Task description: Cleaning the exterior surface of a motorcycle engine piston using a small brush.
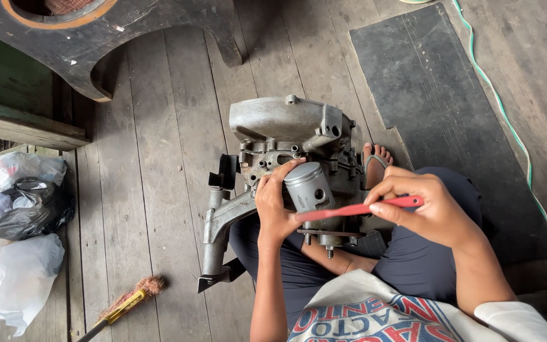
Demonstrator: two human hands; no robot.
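Observation:
A grey metal engine case (280, 126) rests on the wooden floor between my knees. A shiny cylindrical piston (309, 187) stands up from it. My left hand (275, 206) wraps around the piston's left side, thumb on its top rim. My right hand (427, 209) pinches the end of a thin red tool (356, 209) that looks like a brush handle. The tool lies level, and its far tip reaches the piston's lower side near my left fingers.
A dark rubber mat (438, 107) lies at the right, with a green cord (514, 133) running along it. Plastic bags (14, 209) pile at the left. A small brush with a yellow handle (128, 301) lies on the planks. A dark curved wooden piece (96, 38) sits at the top left.

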